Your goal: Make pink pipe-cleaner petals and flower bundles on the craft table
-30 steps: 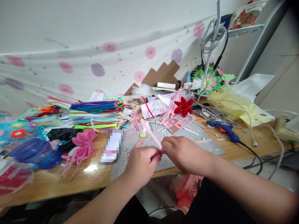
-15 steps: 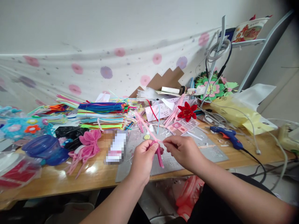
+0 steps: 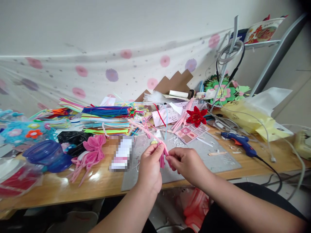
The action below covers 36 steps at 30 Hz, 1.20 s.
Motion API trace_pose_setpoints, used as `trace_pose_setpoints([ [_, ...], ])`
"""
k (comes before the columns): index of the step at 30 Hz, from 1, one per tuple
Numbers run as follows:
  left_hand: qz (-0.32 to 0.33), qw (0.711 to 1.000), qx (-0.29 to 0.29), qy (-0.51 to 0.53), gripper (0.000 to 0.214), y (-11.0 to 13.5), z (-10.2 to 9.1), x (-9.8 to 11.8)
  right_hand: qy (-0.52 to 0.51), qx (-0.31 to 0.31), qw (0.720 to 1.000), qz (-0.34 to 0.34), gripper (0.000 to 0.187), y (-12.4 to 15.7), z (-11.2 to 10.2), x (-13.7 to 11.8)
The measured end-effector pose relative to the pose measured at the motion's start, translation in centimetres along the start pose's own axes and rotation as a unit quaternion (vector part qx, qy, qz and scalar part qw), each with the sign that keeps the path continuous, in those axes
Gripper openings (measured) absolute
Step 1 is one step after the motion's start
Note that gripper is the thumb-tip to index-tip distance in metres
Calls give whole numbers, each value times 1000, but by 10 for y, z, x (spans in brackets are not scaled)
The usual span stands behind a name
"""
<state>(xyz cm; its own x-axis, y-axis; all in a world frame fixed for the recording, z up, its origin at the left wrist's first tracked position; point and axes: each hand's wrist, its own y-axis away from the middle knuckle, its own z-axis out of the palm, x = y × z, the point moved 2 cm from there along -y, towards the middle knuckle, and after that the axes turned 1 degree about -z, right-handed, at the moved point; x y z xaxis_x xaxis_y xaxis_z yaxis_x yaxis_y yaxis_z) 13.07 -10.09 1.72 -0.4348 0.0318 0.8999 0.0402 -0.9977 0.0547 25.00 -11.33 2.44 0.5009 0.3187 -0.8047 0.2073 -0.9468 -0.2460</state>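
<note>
Over the grey cutting mat (image 3: 131, 178), my left hand (image 3: 150, 165) pinches a bundle of pink pipe cleaners (image 3: 162, 159) between thumb and fingers. One light pink pipe cleaner (image 3: 145, 130) sticks out from the bundle toward the upper left and bends over its top. My right hand (image 3: 187, 161) is closed on the bent-down end of that strand, just to the right of my left hand. Behind my hands, a red pipe-cleaner flower (image 3: 196, 116) rests near a pink-and-white square palette (image 3: 191, 133).
Stacked pipe cleaners (image 3: 107, 118) lie at the back left. A pink pipe-cleaner flower (image 3: 93, 150) and a blue plastic container (image 3: 46, 153) are on the left. A blue glue gun (image 3: 239, 142) and scissors (image 3: 225, 124) lie right. Cables hang from a metal rack (image 3: 263, 69).
My right hand has moved slightly down, folding the light pink strand over the bundle's top. The strand's free length now leans farther left. The view has shifted a little.
</note>
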Motion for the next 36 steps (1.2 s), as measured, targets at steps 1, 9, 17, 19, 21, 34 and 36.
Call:
trace_pose_setpoints([
  [1,-9,1000,4,6,17,-1,1,-1,10,-4,1000,8,21,-1,-1,1],
  [9,-72,992,36,97,27,-6,8,-12,-34,-51,998,22,20,-9,-2,7],
  [17,-67,983,80,153,27,-6,11,-14,-36,-19,999,20,29,-7,10,17],
  [19,-62,984,75,153,26,-5,12,-16,-22,-10,999,24,27,-7,13,18],
  [21,-50,986,70,140,26,-6,12,-17,-2,4,999,36,24,-7,14,17],
  [34,-32,999,-21,0,21,-9,-1,-12,-74,-54,995,41,31,-9,-5,23],
  [36,-24,1000,-6,5,21,-9,-1,-15,7,-3,1000,-14,32,-8,-6,21],
])
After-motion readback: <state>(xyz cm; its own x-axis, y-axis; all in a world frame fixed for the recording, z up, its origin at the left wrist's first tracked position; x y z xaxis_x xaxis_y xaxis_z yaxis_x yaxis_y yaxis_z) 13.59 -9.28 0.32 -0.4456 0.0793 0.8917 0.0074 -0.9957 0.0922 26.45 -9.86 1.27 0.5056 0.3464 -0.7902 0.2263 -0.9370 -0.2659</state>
